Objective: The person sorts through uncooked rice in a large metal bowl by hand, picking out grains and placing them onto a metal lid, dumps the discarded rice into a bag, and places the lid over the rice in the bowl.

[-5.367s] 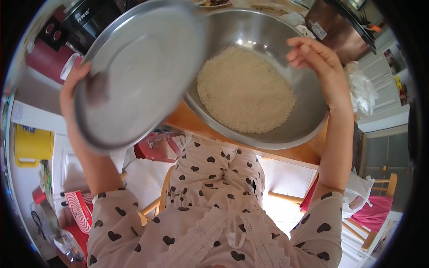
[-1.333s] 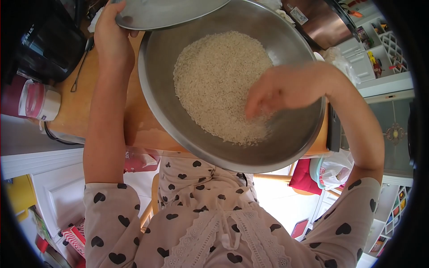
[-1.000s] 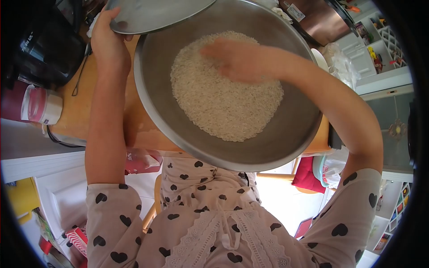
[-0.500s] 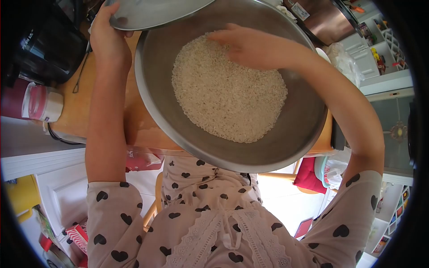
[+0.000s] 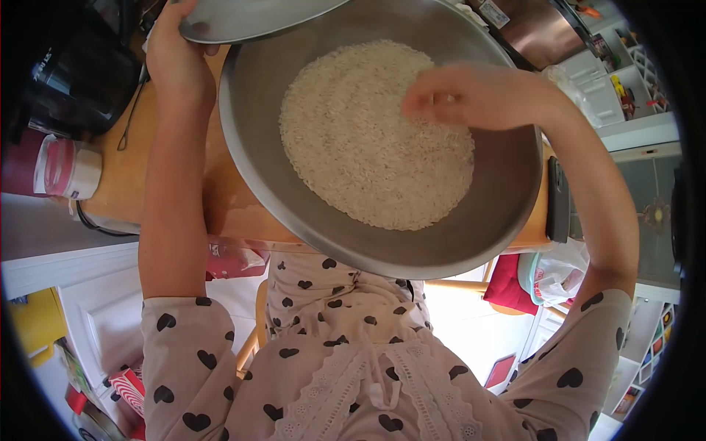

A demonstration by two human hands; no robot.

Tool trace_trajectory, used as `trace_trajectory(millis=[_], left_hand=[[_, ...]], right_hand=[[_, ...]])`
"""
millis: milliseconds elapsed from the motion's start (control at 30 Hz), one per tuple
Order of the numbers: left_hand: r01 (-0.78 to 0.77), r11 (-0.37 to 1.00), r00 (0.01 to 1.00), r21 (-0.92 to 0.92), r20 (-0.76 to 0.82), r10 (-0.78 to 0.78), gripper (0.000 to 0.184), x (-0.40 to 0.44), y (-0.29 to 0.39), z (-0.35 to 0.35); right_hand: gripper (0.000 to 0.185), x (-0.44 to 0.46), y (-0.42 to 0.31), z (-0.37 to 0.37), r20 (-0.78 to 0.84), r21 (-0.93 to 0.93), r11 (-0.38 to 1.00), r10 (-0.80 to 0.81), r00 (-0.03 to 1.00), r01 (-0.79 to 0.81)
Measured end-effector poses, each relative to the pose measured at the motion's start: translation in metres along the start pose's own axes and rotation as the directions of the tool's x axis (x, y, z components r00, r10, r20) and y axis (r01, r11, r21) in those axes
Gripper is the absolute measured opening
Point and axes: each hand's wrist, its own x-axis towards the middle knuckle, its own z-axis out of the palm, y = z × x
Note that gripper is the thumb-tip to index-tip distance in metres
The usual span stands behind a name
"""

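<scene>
A wide stainless steel basin sits at the table's front edge, tilted toward me. White rice lies spread in a round heap on its bottom. At the upper left, my left hand grips the rim of a round metal plate, which overlaps the basin's far left edge and is cut off by the frame. My right hand is over the right side of the rice, its fingers bent and smeared by motion. Whether any grains are between those fingers cannot be made out.
A black appliance stands on the wooden table at the left, near a jar with a pink and white label. Behind the basin at the right is a copper-coloured pot. A red cushioned seat shows below.
My right hand has drawn back to the right and slightly toward me, uncovering the far part of the rice. My left hand still holds the metal plate in nearly the same place.
</scene>
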Motion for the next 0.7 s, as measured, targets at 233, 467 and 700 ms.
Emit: trace_trajectory(millis=[233,467,700], left_hand=[[-0.019,1.000,0.999,0.006,0.032,0.019,0.024,0.001,-0.002,-0.003],[-0.042,0.999,0.998,0.014,0.049,0.042,0.022,0.007,0.000,-0.008],[-0.062,0.998,0.998,-0.001,0.022,0.062,0.023,-0.007,0.002,0.006]], right_hand=[[0.035,0.001,-0.021,0.052,-0.169,-0.228,0.893,-0.429,0.887,0.389],[0.029,-0.022,-0.023,-0.003,0.173,0.091,0.995,-0.065,0.983,0.050],[0.040,0.052,0.035,-0.003,-0.504,-0.286,0.957,-0.116,0.856,-0.040]])
